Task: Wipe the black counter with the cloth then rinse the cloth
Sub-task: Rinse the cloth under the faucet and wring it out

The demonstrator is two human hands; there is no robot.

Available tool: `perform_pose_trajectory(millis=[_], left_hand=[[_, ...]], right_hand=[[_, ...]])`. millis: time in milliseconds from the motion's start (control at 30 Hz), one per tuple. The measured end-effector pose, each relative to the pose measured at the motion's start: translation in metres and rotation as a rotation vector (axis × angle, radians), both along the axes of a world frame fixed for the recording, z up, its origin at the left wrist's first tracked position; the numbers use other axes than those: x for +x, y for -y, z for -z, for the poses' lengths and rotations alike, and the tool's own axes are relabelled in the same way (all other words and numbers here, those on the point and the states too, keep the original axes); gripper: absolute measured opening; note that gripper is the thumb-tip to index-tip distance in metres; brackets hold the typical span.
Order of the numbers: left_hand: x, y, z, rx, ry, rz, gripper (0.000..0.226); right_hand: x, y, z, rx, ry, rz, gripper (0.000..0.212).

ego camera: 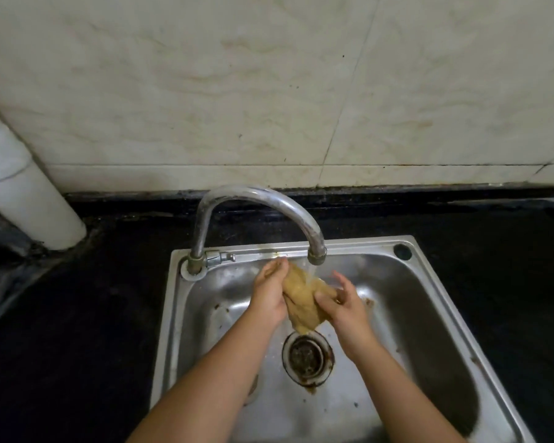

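A wet tan cloth [301,302] hangs bunched over the steel sink [429,302], right under the spout of the curved chrome tap [288,209], and water runs onto it. My left hand [269,292] grips the cloth's left side with curled fingers. My right hand [343,302] pinches its right side between thumb and fingers. The cloth's lower end dangles just above the drain [307,358]. The black counter [77,314] surrounds the sink on the left, back and right.
A white pipe [23,193] stands at the far left against the tiled wall [269,91]. The tap's small handle [219,258] sits at its base on the sink rim. Rust stains ring the drain.
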State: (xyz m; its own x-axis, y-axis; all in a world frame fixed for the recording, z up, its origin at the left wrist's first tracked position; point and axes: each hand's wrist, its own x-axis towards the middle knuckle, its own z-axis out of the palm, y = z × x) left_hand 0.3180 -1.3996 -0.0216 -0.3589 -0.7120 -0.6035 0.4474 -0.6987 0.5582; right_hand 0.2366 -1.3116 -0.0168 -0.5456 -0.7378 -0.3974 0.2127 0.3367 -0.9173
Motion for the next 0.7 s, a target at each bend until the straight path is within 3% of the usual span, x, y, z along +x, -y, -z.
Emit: perform_pose_trajectory(millis=[67,133,267,367,533,633,700], left_hand=[[-0.002,-0.002,0.000,-0.055,0.012,-0.042,0.009],[-0.001,-0.005,0.006,-0.125,0.078,-0.008,0.010],[0.005,-0.010,0.031,-0.326,0.571,0.217,0.016],[-0.003,-0.013,0.041,-0.430,0.800,0.162,0.023],[-0.032,-0.010,0.037,-0.238,0.576,-0.033,0.030],[-0.040,-0.017,0.024,-0.144,0.351,-0.094,0.034],[-0.043,-0.027,0.021,-0.126,0.299,-0.112,0.032]], right_hand=[[-0.002,0.001,0.007,0.002,0.202,-0.055,0.035],[-0.002,0.002,0.013,-0.022,0.252,-0.059,0.017],[-0.008,0.011,0.024,-0.090,-0.151,-0.009,0.022],[-0.004,0.011,0.021,-0.136,-0.426,-0.168,0.026],[0.004,0.007,0.021,-0.203,-0.611,-0.320,0.018],[-0.011,0.017,0.027,-0.080,-0.727,-0.389,0.012],[-0.023,0.028,0.032,0.010,-0.705,-0.386,0.019]])
